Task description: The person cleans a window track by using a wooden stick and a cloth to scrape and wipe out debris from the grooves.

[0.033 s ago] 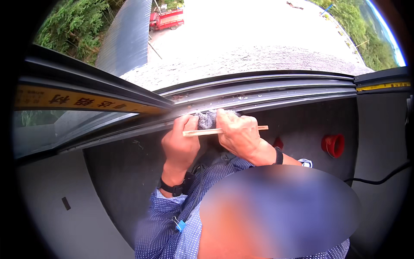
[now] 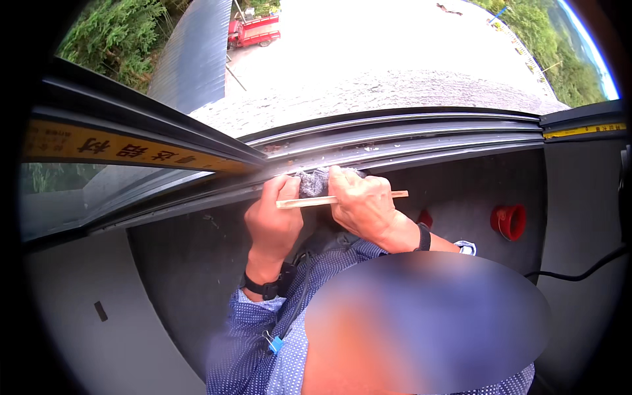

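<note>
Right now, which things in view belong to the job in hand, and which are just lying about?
In use, it seems:
grey bundle between left hand and right hand
wooden stick
window track just beyond

Apparently just about:
red bucket
red truck outside

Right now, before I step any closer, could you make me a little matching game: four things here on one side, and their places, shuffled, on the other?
Things
1. Crumpled grey fuzzy wad
2. Pale flat wooden stick
3. Round red bucket
4. Red open-bed truck

Places
A. Outdoors, near the corrugated metal roof
B. Sticking out on both sides of the right hand
C. Indoors, to the right of both hands
D. Bunched between the fingers of both hands

Pairs: 1-D, 2-B, 3-C, 4-A
</note>
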`<state>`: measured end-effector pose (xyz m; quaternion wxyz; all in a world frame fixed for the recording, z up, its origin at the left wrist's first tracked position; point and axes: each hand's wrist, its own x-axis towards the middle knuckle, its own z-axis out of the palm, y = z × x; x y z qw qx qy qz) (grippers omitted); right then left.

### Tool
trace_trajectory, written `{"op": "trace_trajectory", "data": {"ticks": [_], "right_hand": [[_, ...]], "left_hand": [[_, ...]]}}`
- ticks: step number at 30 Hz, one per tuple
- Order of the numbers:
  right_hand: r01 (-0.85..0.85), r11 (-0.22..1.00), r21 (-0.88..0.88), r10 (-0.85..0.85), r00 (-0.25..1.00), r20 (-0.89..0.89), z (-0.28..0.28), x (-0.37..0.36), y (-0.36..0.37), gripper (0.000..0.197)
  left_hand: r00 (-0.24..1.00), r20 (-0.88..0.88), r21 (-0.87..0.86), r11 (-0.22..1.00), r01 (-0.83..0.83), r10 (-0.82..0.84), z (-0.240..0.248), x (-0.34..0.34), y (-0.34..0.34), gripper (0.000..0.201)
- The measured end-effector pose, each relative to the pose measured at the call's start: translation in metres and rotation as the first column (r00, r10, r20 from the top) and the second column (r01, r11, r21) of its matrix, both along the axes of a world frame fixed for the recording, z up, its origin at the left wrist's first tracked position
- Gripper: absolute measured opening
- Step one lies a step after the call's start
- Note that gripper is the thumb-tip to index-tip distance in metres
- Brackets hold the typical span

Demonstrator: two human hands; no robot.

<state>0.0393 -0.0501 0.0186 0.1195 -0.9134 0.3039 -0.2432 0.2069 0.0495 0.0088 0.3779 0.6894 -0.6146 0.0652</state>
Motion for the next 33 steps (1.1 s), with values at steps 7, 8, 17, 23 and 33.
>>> {"op": "trace_trajectory", "data": {"ticks": [7, 8, 17, 23, 33], "right_hand": [[-0.155, 0.984, 0.09, 0.158, 0.987, -0.027, -0.009, 0.054, 0.026, 0.024], [-0.168, 0.98, 0.107, 0.172, 0.985, -0.027, -0.009, 0.062, 0.03, 0.024], [-0.319, 0.935, 0.155, 0.312, 0.947, 0.072, -0.013, 0.091, 0.033, 0.023], [-0.319, 0.939, 0.124, 0.316, 0.948, 0.048, -0.012, 0.059, 0.006, 0.02], [-0.182, 0.957, 0.227, 0.206, 0.975, -0.088, 0.005, -0.063, -0.067, 0.024]], "left_hand": [[0.994, 0.013, 0.004, 0.994, -0.112, 0.112, -0.001, 0.024, 0.025, 0.018], [0.992, 0.015, -0.004, 0.992, -0.123, 0.124, -0.002, 0.029, 0.028, 0.018], [0.965, 0.106, -0.037, 0.971, -0.238, 0.24, -0.004, 0.041, 0.044, 0.017], [0.971, 0.129, -0.032, 0.979, -0.2, 0.203, -0.003, 0.006, 0.021, 0.024], [0.989, 0.134, 0.057, 0.996, -0.063, 0.055, 0.009, -0.096, -0.037, 0.031]]}}
